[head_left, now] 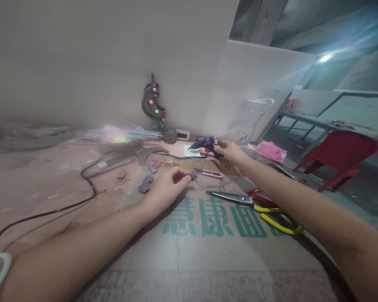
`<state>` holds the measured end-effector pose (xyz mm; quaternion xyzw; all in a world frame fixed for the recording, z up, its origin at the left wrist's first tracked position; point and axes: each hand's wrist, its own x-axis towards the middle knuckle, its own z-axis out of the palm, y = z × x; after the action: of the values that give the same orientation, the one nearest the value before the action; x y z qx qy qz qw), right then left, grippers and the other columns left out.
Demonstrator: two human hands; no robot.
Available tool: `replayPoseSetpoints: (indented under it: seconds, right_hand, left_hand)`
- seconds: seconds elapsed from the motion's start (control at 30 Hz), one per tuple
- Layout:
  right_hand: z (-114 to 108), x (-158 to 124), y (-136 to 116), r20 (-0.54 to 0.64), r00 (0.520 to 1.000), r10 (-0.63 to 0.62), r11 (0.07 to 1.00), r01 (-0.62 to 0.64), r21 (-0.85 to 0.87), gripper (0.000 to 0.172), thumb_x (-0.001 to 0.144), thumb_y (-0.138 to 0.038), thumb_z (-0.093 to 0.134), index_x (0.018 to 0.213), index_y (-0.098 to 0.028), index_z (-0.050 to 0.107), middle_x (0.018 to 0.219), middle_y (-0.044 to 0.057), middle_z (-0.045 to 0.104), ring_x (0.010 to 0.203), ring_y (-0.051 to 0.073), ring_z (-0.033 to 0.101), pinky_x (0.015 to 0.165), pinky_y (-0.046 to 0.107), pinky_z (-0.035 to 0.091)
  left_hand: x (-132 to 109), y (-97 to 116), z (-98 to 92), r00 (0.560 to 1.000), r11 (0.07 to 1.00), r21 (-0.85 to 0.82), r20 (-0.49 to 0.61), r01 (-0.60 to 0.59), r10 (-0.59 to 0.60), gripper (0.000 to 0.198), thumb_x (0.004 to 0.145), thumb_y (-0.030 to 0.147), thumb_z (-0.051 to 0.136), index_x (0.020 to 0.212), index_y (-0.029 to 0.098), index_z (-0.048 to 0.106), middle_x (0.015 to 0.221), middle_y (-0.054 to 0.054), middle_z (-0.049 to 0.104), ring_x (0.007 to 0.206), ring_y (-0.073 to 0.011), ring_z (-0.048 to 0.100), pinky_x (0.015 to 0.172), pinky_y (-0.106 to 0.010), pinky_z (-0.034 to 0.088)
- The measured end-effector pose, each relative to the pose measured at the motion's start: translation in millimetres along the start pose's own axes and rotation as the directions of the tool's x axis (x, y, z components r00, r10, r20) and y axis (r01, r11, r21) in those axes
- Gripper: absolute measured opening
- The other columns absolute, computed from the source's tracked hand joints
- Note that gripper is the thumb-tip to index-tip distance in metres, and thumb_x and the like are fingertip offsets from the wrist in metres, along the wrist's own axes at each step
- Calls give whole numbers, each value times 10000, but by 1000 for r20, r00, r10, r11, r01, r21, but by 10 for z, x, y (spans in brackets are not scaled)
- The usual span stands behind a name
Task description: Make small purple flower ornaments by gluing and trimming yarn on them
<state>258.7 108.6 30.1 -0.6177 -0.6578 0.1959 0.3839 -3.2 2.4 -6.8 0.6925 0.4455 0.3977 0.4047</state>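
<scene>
My left hand [168,184] is closed in a pinch on a small purple piece [193,175] held just above the cardboard sheet [208,247]. My right hand [229,152] reaches farther back and grips the handle of a blue glue gun [204,144], whose nozzle points left over a small white card [192,152]. More small purple pieces [145,184] lie on the table to the left of my left hand. The glue gun's black cord [88,184] runs off across the table to the left.
Yellow-handled shears [255,207] and red-handled pliers [261,196] lie near my right forearm. A pink cutter [209,173] sits between my hands. A dark decorated ornament [153,105] leans on the wall. A clear plastic jug [250,121], pink cloth [271,151] and a red chair [337,157] are on the right.
</scene>
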Motion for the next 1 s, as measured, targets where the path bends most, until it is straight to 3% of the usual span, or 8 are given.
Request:
replayPoseSetpoints:
  seconds: [0.13,0.23,0.4,0.57,0.67,0.77,0.87,1.0]
  right_hand:
    - [-76,-378,-60,-91,995,-28,997,35,73,304,890,-342,551,1110,-145,626,1189,139,689,1028,227,656,874,358,516]
    - [-93,-679,-215,-77,989,-127,992,128,6,205,856,-358,593,930,-169,615,978,86,694,911,205,637,835,338,487]
    - [45,-1050,-533,283,923,-260,941,308,-138,239,827,-406,661,923,-198,593,799,13,617,704,165,563,639,288,423]
    - [269,-1125,-512,413,878,-242,970,228,84,305,796,-345,700,968,-202,493,854,7,636,654,129,567,611,265,426]
    - [293,-1138,-436,390,887,-248,968,206,145,211,845,-299,631,980,-205,498,683,-44,582,587,126,542,568,250,410]
    - [250,-1190,-419,255,896,-363,931,362,52,111,889,-301,592,920,-195,591,656,-25,591,579,124,523,561,249,395]
    - [215,-1243,-439,127,845,-520,850,526,-16,143,929,-296,562,872,-196,647,727,10,657,614,124,535,586,255,401]
    - [219,-1260,-448,116,806,-581,808,588,-39,167,950,-296,545,879,-199,661,758,23,682,658,137,572,626,270,429]
  left_hand:
    - [-2,-24,8,1000,1000,-18,-19,-4,3,228,853,409,610,861,182,633,782,-22,680,675,-156,595,604,-257,432]
    - [2,-33,7,1000,999,-39,-21,-20,19,240,856,419,610,863,181,630,750,-17,676,645,-152,593,594,-257,434]
    - [3,-23,-6,997,998,-49,-59,-44,42,229,853,405,619,873,177,633,774,-25,683,639,-149,592,595,-257,442]
    - [-4,13,-18,993,997,-61,-115,-45,37,207,844,381,625,884,179,644,777,-29,687,653,-159,597,608,-268,447]
    - [-5,32,-21,996,999,-40,-93,-11,7,207,849,384,621,879,180,637,795,-27,683,658,-156,589,618,-272,440]
    - [-6,37,-21,998,1000,0,-57,3,-3,215,867,395,604,883,182,633,814,-24,684,671,-154,587,632,-275,434]
    - [-6,27,-19,1000,1000,26,-26,-10,11,221,872,399,599,885,181,632,819,-26,686,681,-156,594,642,-277,437]
    - [-9,16,-13,999,999,20,3,-42,42,209,871,385,597,870,178,622,842,-30,683,696,-154,596,647,-270,442]
